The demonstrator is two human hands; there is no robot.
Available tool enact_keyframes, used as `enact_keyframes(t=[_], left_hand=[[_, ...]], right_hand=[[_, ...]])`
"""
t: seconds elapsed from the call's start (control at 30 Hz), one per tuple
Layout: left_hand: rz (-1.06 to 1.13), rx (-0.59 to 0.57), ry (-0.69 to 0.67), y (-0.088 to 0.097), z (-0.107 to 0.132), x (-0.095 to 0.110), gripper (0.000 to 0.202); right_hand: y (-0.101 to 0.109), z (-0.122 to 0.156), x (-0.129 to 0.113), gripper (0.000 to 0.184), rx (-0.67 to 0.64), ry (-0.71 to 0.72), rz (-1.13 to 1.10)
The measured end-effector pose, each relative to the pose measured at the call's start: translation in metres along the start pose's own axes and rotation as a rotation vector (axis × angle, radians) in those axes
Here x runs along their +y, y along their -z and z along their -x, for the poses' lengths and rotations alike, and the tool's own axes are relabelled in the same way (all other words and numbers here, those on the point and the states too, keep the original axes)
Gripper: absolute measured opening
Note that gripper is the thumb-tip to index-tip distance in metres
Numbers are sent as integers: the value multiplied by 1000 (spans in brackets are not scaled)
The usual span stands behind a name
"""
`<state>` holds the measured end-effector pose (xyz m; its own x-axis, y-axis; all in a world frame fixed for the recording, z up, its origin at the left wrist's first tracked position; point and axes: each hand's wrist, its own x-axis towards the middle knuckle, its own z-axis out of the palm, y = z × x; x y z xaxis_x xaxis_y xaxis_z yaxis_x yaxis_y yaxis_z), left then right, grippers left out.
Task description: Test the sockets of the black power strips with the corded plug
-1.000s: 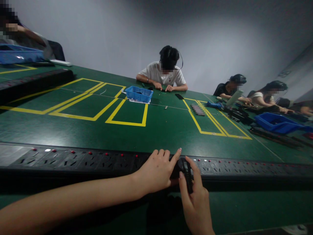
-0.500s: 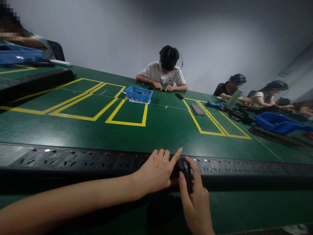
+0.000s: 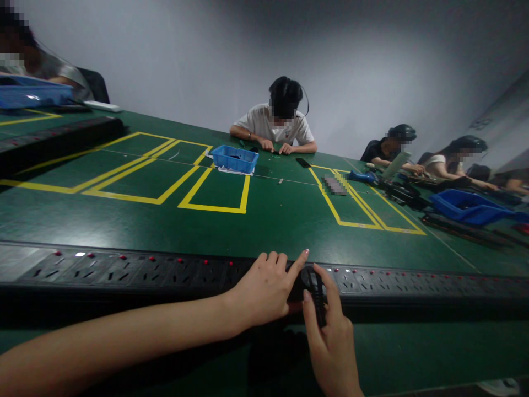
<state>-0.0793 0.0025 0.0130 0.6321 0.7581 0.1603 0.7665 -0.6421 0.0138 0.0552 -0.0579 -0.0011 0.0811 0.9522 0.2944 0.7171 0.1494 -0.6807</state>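
Observation:
A long black power strip (image 3: 136, 270) with red switches runs across the near edge of the green table (image 3: 268, 220). My left hand (image 3: 266, 289) rests on the strip with its fingers curled and the forefinger stretched out over it. My right hand (image 3: 330, 336) pinches a small black plug-like part (image 3: 314, 286) between thumb and forefinger, right at the strip beside my left forefinger. What lies under my left palm is hidden.
A blue bin (image 3: 235, 159) sits in the middle of the table inside yellow floor-tape boxes. A person in a white shirt (image 3: 275, 127) works across from me. More people, a blue bin (image 3: 467, 207) and tools are at the right; another power strip (image 3: 58, 140) lies at the left.

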Motion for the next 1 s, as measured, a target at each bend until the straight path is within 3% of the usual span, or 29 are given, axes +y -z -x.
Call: enact_keyframes(t=[1.0], left_hand=[[-1,6,1,-1,1,0,74]], right_hand=[[-1,1,2,46,-6,-23,-18]])
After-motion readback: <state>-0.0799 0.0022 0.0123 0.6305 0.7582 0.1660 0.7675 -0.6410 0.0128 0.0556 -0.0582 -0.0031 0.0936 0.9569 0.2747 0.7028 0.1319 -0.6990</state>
